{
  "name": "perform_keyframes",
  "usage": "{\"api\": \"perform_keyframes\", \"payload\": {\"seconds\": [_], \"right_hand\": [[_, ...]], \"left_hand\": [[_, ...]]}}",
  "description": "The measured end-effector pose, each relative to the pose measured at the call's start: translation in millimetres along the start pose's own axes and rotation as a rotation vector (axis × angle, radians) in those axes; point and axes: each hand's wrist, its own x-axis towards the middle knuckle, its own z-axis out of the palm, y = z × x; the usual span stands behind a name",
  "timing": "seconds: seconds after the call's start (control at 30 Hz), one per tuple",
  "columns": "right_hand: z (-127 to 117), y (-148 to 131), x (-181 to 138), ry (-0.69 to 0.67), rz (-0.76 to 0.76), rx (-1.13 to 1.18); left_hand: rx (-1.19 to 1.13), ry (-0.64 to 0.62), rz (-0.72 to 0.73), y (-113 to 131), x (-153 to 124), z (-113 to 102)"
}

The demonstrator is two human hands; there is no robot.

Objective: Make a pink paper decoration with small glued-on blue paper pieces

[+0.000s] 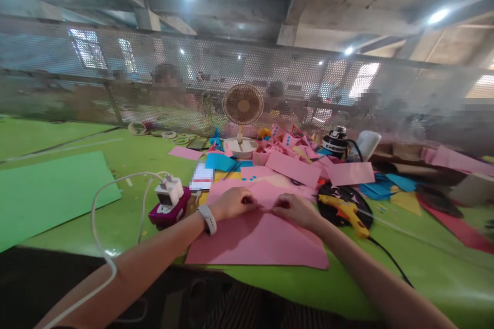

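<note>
Both hands meet above a large sheet of pink paper [257, 247] lying at the table's front edge. My left hand [233, 203], with a white band on its wrist, is closed in a pinch. My right hand [295, 209] pinches from the other side, its fingertips a short gap away. Between the fingertips runs a thin pink paper strip [264, 209], held by both hands; its exact shape is too small to make out. Just right of my right hand, a yellow glue gun [345, 212] rests on a round black tray [365, 204].
A small fan [243, 105] stands behind a heap of pink paper pieces [293, 167]. On the left are a purple power strip [170, 211] with white plugs and a cable, and a green sheet [57, 193]. A black-lidded bottle [335, 143] stands back right, before a mesh partition [185, 92].
</note>
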Motion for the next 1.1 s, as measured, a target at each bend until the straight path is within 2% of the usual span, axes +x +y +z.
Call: {"api": "perform_keyframes", "payload": {"seconds": [0.23, 0.47, 0.6, 0.73, 0.9, 0.93, 1.0, 1.07, 1.1], "right_hand": [[2, 7, 3, -0.040, 0.075, 0.052], [0, 4, 1, -0.034, 0.091, 0.034], [-1, 4, 1, -0.042, 0.087, 0.030], [-1, 5, 2, -0.035, 0.086, 0.006], [-1, 3, 1, -0.029, 0.095, 0.035], [-1, 2, 1, -0.026, 0.103, 0.043], [-1, 1, 1, -0.017, 0.116, 0.043], [-1, 1, 1, -0.008, 0.119, 0.022], [-1, 2, 2, -0.003, 0.113, 0.012]], "left_hand": [[-0.018, -0.101, -0.195, 5, -1, -15], [0.084, -0.226, -0.272, -15, -4, -46], [0.085, -0.244, -0.312, -28, -5, -57], [0.165, -0.243, -0.346, -26, -8, -67], [0.410, -0.210, -0.404, -4, -13, -78], [0.476, -0.172, -0.420, 3, -14, -77], [0.526, 0.013, -0.411, 16, -15, -66], [0.444, 0.164, -0.291, 29, -16, -45], [0.370, 0.154, -0.158, 34, -17, -32]]}}
